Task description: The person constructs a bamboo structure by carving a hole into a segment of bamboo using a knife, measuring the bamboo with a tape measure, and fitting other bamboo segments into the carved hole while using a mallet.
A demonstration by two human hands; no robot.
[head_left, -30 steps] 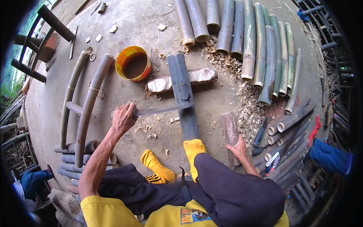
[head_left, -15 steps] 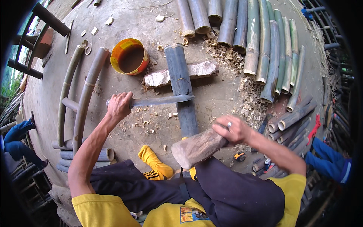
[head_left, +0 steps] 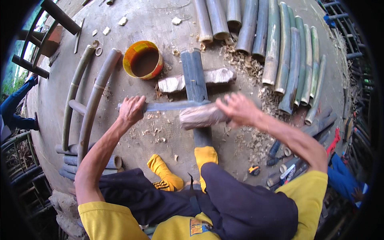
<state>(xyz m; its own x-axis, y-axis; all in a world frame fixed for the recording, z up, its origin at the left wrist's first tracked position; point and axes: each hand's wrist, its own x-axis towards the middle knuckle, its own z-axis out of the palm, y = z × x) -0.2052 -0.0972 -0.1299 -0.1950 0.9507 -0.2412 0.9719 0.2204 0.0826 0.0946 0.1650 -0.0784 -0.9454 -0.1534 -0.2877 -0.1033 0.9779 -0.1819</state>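
My left hand is closed around the handle of a machete, its blade lying crosswise on a dark bamboo pole. Gripped by my right hand is a thick wooden mallet, slightly blurred. Its head is over the pole, at or just beside the blade's tip; contact cannot be made out. The pole's far part rests across a pale rough log. At the pole's near end is my foot in a yellow sock.
A yellow-orange bucket stands beyond my left hand. Joined bamboo poles lie at the left. Rows of bamboo and wood chips spread at the right, with a tape measure nearer me. People in blue clothes show at both sides.
My right hand has swung the mallet forward from near my knee to the machete's tip. The blade stays across the pole. The whole view has shifted slightly.
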